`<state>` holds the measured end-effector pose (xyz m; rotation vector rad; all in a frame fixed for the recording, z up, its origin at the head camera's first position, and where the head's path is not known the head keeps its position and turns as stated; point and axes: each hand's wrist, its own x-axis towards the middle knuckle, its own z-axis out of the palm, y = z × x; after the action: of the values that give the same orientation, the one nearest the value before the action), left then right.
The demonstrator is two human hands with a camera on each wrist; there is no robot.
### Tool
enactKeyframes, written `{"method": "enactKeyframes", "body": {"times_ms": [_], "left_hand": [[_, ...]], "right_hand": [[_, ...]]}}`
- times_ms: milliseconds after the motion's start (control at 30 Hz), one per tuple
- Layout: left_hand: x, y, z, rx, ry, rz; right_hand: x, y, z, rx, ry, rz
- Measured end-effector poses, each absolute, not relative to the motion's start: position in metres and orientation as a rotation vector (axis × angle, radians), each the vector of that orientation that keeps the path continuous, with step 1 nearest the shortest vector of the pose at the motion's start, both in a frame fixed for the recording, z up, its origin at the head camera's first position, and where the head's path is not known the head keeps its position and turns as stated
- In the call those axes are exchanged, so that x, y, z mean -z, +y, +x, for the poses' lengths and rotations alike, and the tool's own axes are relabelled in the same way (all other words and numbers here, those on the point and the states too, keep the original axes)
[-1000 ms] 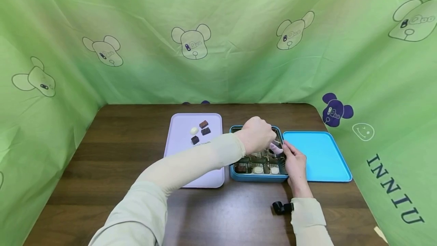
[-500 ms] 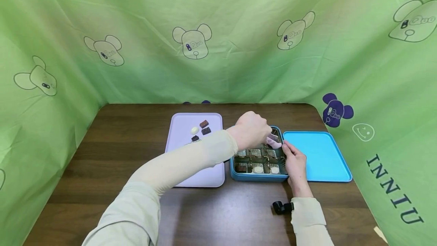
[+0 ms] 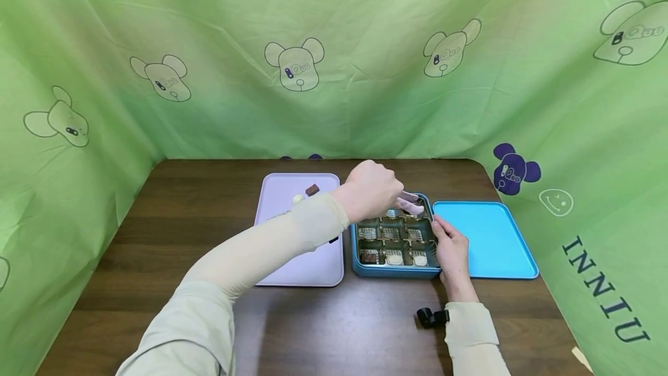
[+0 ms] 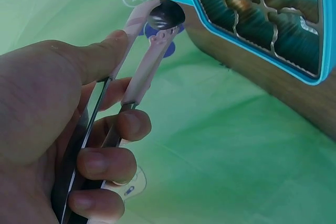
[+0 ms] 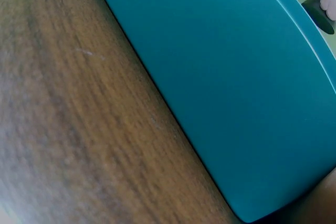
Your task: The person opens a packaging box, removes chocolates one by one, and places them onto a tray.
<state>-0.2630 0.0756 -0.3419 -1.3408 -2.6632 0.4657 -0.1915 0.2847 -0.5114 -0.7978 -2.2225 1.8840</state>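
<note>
My left hand (image 3: 369,191) grips metal tongs with pink tips (image 3: 412,205) over the far edge of an open blue tin (image 3: 392,272). In the left wrist view, fingers and thumb squeeze the tongs (image 4: 137,66), whose tips (image 4: 164,16) are nearly together. I cannot tell whether anything sits between them. The tin's compartments hold several chocolates, among them a brown one (image 3: 369,257) and a white one (image 3: 394,259) in the near row. My right hand (image 3: 452,250) rests against the tin's right wall. The right wrist view shows only the tin's blue wall (image 5: 236,93) and the tabletop.
A lilac tray (image 3: 292,266) lies left of the tin with a brown chocolate (image 3: 312,190) and a white one (image 3: 298,198); my left arm hides the rest of it. The blue lid (image 3: 487,241) lies right of the tin. Green cloth walls surround the brown table (image 3: 182,237).
My left hand has lifted the tongs out of the tin's middle and moved them up and left towards its far edge. The right hand has stayed put.
</note>
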Motion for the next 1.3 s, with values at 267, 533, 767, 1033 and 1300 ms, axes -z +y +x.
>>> {"method": "enactKeyframes", "body": {"times_ms": [267,533,767,1033,1300], "left_hand": [[0.333,0.059,-0.265,-0.418,-2.696,-1.284],[0.333,0.039,-0.271,-0.384,-2.759,-1.223],[0.332,0.016,-0.274,-0.358,-2.772,-1.182],[0.336,-0.006,-0.277,-0.305,-2.804,-1.088],[0.344,-0.029,-0.281,-0.259,-2.823,-1.042]], "right_hand": [[0.512,0.284,-0.19,-1.893,-2.225,-0.805],[0.512,0.284,-0.19,-1.904,-2.22,-0.827],[0.512,0.284,-0.19,-1.907,-2.217,-0.812],[0.512,0.284,-0.19,-1.888,-2.225,-0.816],[0.512,0.283,-0.192,-1.887,-2.224,-0.813]]}}
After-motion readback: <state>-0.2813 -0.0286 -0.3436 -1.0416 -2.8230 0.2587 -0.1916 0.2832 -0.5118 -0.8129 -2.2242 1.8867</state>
